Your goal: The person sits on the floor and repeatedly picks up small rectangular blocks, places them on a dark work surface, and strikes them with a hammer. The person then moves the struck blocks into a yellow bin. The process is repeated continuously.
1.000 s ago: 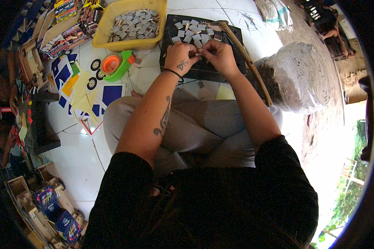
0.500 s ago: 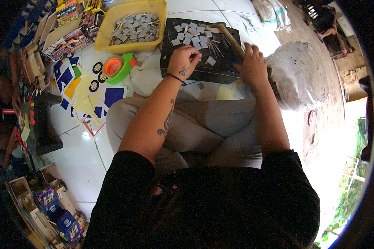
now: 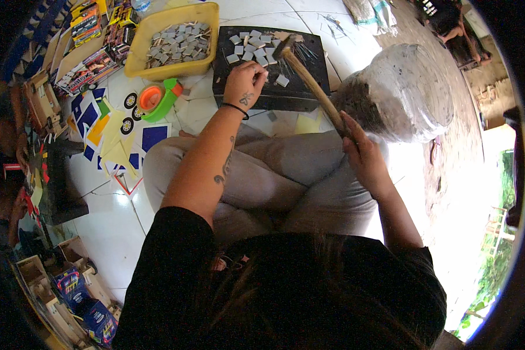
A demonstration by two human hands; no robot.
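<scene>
A wooden-handled hammer point(image 3: 315, 87) is gripped near the end of its handle by my right hand point(image 3: 364, 156), closed round it above my right knee. Its head is raised over the black block point(image 3: 318, 70) in front of me. At the block's near left side, the fingers of my left hand point(image 3: 243, 84) are pinched together. What they hold, if anything, is too small to make out. Several small grey-topped square pieces point(image 3: 254, 43) are scattered beside that hand. One loose square piece point(image 3: 282, 80) lies apart from them. Thin nails or pins point(image 3: 309, 51) lie on the block's right part.
A yellow tub point(image 3: 157, 73) full of similar pieces stands left of the block. Nearby are a green holder with an orange cup point(image 3: 151, 99), small toy wheels point(image 3: 128, 125) and coloured sheets point(image 3: 156, 137). A large plastic-wrapped bundle point(image 3: 417, 90) stands right. Another person's hand point(image 3: 22, 149) shows far left.
My right hand has picked the hammer up off the block and drawn back toward my right knee, its head now raised. My left hand stays pinched at the block.
</scene>
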